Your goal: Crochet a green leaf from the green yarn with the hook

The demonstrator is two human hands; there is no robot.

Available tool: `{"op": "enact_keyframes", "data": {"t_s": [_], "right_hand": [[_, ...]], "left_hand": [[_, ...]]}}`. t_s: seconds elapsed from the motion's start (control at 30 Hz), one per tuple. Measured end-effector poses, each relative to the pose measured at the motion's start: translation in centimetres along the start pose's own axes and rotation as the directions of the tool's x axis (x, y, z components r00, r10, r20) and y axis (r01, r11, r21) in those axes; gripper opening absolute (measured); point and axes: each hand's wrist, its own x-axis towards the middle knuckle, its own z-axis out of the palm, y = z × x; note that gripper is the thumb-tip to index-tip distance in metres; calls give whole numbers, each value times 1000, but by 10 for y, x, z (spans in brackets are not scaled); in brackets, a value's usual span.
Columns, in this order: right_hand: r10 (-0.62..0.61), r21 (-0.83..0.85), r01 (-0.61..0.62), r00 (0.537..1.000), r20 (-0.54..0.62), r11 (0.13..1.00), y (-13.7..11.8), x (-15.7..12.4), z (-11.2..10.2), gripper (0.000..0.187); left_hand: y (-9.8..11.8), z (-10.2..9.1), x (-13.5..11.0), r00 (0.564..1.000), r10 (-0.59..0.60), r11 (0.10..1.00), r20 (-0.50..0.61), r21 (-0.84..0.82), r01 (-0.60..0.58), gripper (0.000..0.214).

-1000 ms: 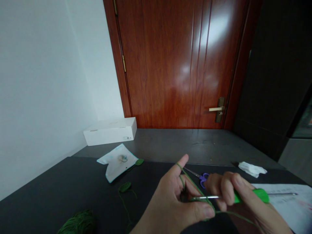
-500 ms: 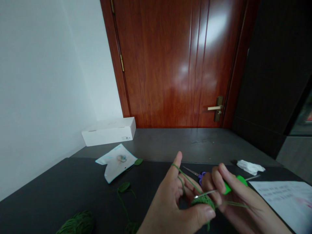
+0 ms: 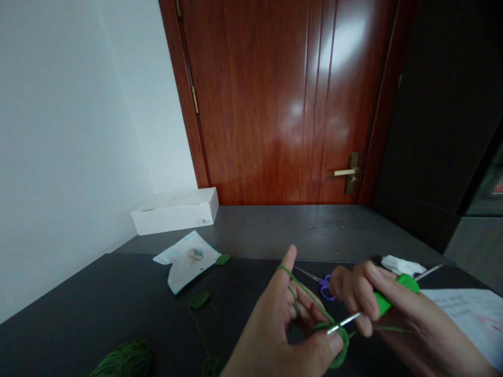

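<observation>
My left hand pinches a small green crochet piece between thumb and fingers. Its index finger points up with green yarn looped over it, running down to the piece. My right hand is closed around a crochet hook with a bright green handle. The hook's metal tip lies at the top edge of the crochet piece, beside my left thumb. A thin green strand trails right from the piece under my right hand. Purple-handled scissors lie just behind my hands, partly hidden.
A ball of green yarn sits at the front left. Green crocheted leaves with tails lie near a white packet. A white box stands at the back left. Right are a crumpled tissue and printed paper.
My right hand has shifted right and turned slightly, tilting the hook. The hook tip has moved down and right along the crochet piece, which has turned in my left hand.
</observation>
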Motion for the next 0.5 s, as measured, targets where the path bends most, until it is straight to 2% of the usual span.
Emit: {"op": "enact_keyframes", "data": {"t_s": [0.13,0.33,0.5], "right_hand": [[-46,-75,49,998,42,996,1,-5,-11,47],[-15,-140,56,960,280,989,-2,-7,-34,45],[-108,-265,223,916,386,938,-4,-7,-45,45]], "left_hand": [[1,0,-1,1000,-4,999,-15,36,5,103],[0,0,-1,1000,16,998,-26,57,-14,103],[-2,0,-1,998,46,997,-47,59,-43,102]]}}
